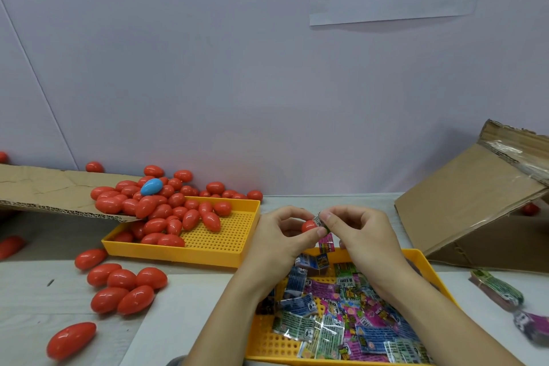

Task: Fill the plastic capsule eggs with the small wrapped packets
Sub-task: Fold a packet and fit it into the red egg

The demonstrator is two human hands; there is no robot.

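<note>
Fingers: left hand (279,234) pinches red plastic capsule egg half (309,226); right hand (356,232) pinches small printed wrapped packet (320,220) at its mouth | Location: above yellow perforated packet tray (427,267) | Advice: fold packet tight, push fully inside.

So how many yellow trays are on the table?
2. One tray at centre-left holds red eggs; the other tray sits nearer, under the hands, holding packets. None seems hidden.
</note>
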